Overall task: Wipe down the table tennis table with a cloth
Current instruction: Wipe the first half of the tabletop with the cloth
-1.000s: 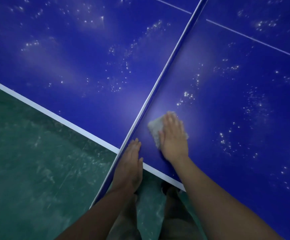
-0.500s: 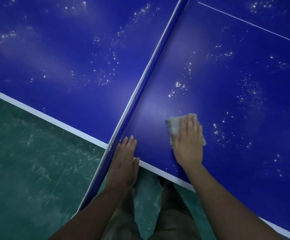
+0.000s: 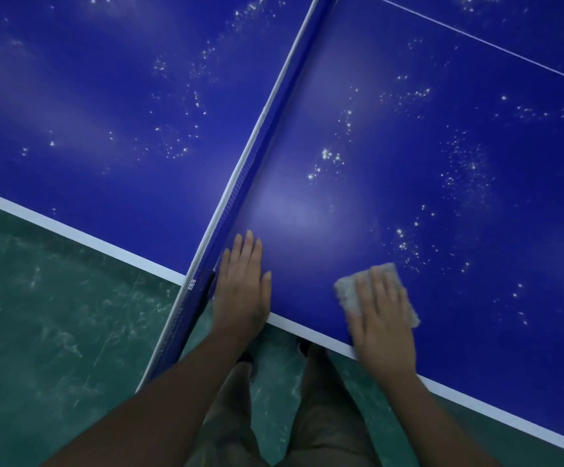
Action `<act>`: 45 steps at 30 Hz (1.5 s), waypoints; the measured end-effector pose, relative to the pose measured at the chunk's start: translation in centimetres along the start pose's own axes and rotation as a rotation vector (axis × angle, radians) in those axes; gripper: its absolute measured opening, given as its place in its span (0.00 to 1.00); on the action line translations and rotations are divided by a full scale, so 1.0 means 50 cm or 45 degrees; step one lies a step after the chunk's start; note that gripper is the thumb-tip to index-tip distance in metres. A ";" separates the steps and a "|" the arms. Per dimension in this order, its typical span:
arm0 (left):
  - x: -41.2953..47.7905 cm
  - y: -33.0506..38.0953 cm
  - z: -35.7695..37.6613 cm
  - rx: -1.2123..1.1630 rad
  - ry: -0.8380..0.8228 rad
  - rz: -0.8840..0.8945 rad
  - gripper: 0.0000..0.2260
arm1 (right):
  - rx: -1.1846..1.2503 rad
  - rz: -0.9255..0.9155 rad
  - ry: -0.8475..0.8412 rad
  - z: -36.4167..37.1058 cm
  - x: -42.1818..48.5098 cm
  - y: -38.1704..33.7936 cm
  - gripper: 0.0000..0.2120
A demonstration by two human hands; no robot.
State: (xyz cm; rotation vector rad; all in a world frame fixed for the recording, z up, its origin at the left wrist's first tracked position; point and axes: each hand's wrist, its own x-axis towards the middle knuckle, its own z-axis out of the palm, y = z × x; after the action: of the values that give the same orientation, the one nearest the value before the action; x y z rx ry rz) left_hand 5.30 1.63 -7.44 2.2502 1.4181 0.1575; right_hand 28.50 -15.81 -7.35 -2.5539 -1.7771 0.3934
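The blue table tennis table (image 3: pixel 425 183) fills most of the view, speckled with white spots. A pale grey cloth (image 3: pixel 346 291) lies flat on the near right half, close to the white edge line. My right hand (image 3: pixel 383 318) presses flat on the cloth with straight fingers. Beside the net, my left hand (image 3: pixel 241 291) rests flat on the table near its corner, fingers straight.
The net (image 3: pixel 240 183) with its white top band runs diagonally between the two table halves. The white side line (image 3: pixel 307 326) marks the table's near edge. Below lies a green floor (image 3: pixel 54 315). My legs and shoes show between my arms.
My right hand has slid the cloth to the right and nearer to the edge, away from the net. My left hand stays beside the net.
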 end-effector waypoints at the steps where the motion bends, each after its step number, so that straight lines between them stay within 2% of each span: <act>1: 0.018 0.004 0.003 0.027 0.015 -0.012 0.28 | 0.026 0.175 0.023 -0.008 0.003 0.019 0.31; 3: 0.043 0.008 0.009 0.040 0.064 -0.050 0.28 | 0.089 0.472 0.098 -0.015 0.016 0.019 0.31; 4: 0.048 0.008 0.013 0.049 0.089 -0.063 0.28 | 0.091 0.535 0.125 -0.014 0.023 0.002 0.31; 6: 0.049 0.008 0.021 0.094 0.126 -0.061 0.28 | 0.045 0.394 0.089 0.001 0.028 -0.046 0.31; 9: 0.049 0.003 0.031 0.149 0.142 -0.041 0.28 | 0.004 -0.196 -0.036 0.035 0.008 -0.092 0.30; 11: 0.049 0.001 0.033 0.185 0.152 -0.043 0.28 | 0.005 -0.371 -0.016 0.029 0.031 -0.060 0.30; 13: 0.051 0.001 0.034 0.199 0.157 -0.039 0.28 | -0.001 -0.221 0.023 0.010 0.073 -0.014 0.30; 16: 0.052 0.002 0.037 0.238 0.153 -0.039 0.28 | 0.043 0.235 0.069 -0.013 0.125 0.008 0.30; 17: 0.053 0.001 0.038 0.251 0.145 -0.040 0.28 | 0.021 0.224 0.065 -0.015 0.132 -0.009 0.30; 21: 0.053 0.002 0.039 0.338 0.128 -0.050 0.28 | -0.052 -0.284 0.030 0.000 0.175 -0.106 0.30; 25: 0.051 0.001 0.042 0.441 0.107 -0.034 0.29 | 0.052 -0.351 0.107 0.000 0.290 -0.198 0.28; 28: 0.049 0.005 0.040 0.404 0.135 -0.029 0.28 | 0.100 -0.384 0.125 -0.008 0.337 -0.209 0.29; 30: 0.048 0.009 0.037 0.344 0.156 -0.032 0.28 | 0.110 -0.277 0.109 -0.021 0.334 -0.171 0.29; 35: 0.048 0.008 0.032 0.317 0.127 -0.037 0.28 | 0.090 0.271 0.086 -0.050 0.238 -0.022 0.30; 37: 0.048 0.006 0.034 0.333 0.129 -0.038 0.28 | 0.047 0.332 0.064 -0.049 0.212 -0.010 0.31; 42: 0.047 0.002 0.041 0.340 0.155 -0.024 0.28 | 0.034 -0.116 0.080 -0.032 0.284 -0.147 0.30; 45: 0.047 0.002 0.044 0.366 0.164 -0.011 0.28 | 0.099 -0.247 0.112 -0.039 0.377 -0.238 0.31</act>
State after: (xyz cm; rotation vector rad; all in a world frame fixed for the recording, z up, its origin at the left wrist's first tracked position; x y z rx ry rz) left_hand 7.19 2.95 -9.68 2.5033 1.6057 0.1026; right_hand 24.08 6.11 -7.50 -2.2838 -1.9143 0.3329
